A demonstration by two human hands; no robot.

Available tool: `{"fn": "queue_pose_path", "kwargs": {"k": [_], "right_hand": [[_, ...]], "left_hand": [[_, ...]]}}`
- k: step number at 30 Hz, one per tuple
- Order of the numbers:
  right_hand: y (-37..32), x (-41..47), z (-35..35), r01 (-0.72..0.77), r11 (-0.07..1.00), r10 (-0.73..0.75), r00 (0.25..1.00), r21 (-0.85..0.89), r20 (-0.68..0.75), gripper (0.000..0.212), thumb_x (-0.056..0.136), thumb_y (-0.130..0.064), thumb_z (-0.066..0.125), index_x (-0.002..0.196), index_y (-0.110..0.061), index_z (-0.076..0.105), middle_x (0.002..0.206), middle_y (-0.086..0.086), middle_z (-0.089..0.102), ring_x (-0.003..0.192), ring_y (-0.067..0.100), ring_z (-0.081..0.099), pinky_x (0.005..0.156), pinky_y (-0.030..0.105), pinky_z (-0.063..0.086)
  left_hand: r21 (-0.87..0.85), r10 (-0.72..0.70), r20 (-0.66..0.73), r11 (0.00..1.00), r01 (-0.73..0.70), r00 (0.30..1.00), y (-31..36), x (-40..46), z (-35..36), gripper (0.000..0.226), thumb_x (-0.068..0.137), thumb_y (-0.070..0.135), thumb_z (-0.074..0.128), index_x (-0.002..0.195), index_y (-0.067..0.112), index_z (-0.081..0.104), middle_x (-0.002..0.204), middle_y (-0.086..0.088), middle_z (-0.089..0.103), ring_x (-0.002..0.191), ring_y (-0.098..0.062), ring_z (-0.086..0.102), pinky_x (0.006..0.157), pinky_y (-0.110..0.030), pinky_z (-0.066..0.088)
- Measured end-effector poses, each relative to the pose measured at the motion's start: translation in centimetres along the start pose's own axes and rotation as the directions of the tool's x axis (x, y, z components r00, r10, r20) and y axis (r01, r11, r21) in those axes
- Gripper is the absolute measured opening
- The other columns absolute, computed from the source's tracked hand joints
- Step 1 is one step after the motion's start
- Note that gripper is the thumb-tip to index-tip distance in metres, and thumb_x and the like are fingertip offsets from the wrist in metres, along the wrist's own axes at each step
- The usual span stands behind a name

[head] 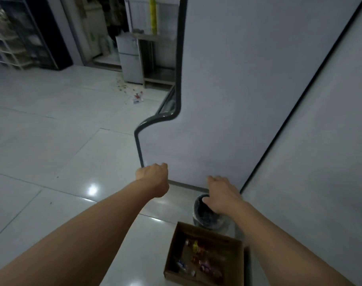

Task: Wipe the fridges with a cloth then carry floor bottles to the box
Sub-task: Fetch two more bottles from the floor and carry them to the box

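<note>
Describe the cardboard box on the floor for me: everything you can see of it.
The cardboard box is brown, open-topped and roughly square, and sits on the glossy tiled floor at the bottom of the head view, just in front of a dark bin with a clear liner. It looks like plain corrugated card, upright and undamaged. Inside lie several small bottles with colourful labels, jumbled on the bottom; their count is unclear. Neither hand touches it; the right forearm passes over its far right corner.
</note>
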State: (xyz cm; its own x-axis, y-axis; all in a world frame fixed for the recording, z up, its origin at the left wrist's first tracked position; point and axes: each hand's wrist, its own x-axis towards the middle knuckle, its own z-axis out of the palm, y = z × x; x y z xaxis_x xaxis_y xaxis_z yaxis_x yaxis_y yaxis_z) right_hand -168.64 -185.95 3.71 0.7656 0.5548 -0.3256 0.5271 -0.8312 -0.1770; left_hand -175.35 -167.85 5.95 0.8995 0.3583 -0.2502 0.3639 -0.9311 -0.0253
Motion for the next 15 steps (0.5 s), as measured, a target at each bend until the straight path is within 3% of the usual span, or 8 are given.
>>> {"fn": "queue_pose_path", "kwargs": {"k": [7, 15], "right_hand": [[-10.5, 1.3, -5.0, 0.122, 0.989, -0.121, 0.993, -0.083, 0.011, 0.057, 0.092, -0.031, 0.052, 0.141, -0.013, 0.028, 0.139, 0.012, 0.037, 0.128, 0.028, 0.034, 0.104, 0.04, 0.036], [-27.0, 6.7, -9.4, 0.168, 0.977, -0.175, 0.984, -0.133, -0.043, 0.061, 0.091, -0.033, 0.055, 0.142, -0.013, 0.027, 0.143, 0.013, 0.035, 0.13, 0.029, 0.033, 0.104, 0.041, 0.036]], "left_hand": [[-0.03, -0.119, -0.044, 0.993, 0.118, 0.992, -9.2, -2.8, -4.1, 0.042, 0.092, 0.034, 0.049, 0.128, 0.014, 0.039, 0.119, -0.007, 0.058, 0.105, -0.026, 0.058, 0.076, -0.033, 0.04], [-0.072, -0.232, -0.079, 0.971, 0.227, 0.969, -27.2, -3.7, -7.7, 0.045, 0.092, 0.033, 0.049, 0.13, 0.014, 0.036, 0.123, -0.006, 0.056, 0.109, -0.027, 0.057, 0.077, -0.032, 0.039]]}}
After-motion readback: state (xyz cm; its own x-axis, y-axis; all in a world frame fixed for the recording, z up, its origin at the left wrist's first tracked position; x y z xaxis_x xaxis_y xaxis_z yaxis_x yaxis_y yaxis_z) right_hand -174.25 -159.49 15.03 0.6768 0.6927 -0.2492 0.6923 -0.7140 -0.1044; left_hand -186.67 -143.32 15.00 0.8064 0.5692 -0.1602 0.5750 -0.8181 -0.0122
